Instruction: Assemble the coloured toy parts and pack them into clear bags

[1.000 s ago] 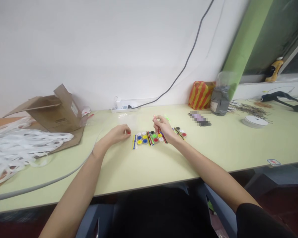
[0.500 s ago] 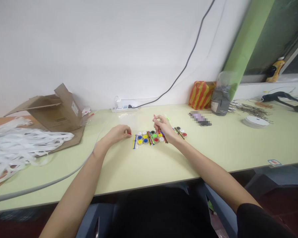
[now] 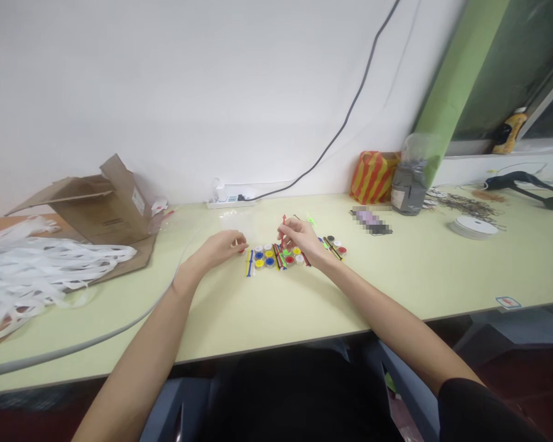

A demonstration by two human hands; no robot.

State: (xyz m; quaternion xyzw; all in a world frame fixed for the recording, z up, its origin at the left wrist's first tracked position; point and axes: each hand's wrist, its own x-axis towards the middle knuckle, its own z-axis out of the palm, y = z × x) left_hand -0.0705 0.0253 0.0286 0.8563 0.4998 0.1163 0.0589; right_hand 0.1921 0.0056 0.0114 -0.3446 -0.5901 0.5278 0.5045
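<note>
My right hand [image 3: 299, 238] pinches a thin red stick [image 3: 283, 224] that points upward, just above a cluster of small paint pots [image 3: 276, 256] in blue, yellow, green, red and white. Coloured sticks lie among the pots. My left hand [image 3: 222, 247] rests on the table left of the cluster, fingers curled round a small red piece [image 3: 242, 250] at its fingertips. More pots [image 3: 337, 246] sit to the right of my right hand.
A torn cardboard box [image 3: 96, 209] and white plastic strips [image 3: 41, 270] lie at the left. A power strip [image 3: 230, 197] with a black cable sits by the wall. A striped bag [image 3: 373, 176], a grey jar [image 3: 408, 181], a tape roll [image 3: 472, 226] and a grey hose [image 3: 74, 344] are also here.
My right hand has shifted slightly left over the pots, and the red stick now stands more upright. My left hand has edged a little toward the pots.
</note>
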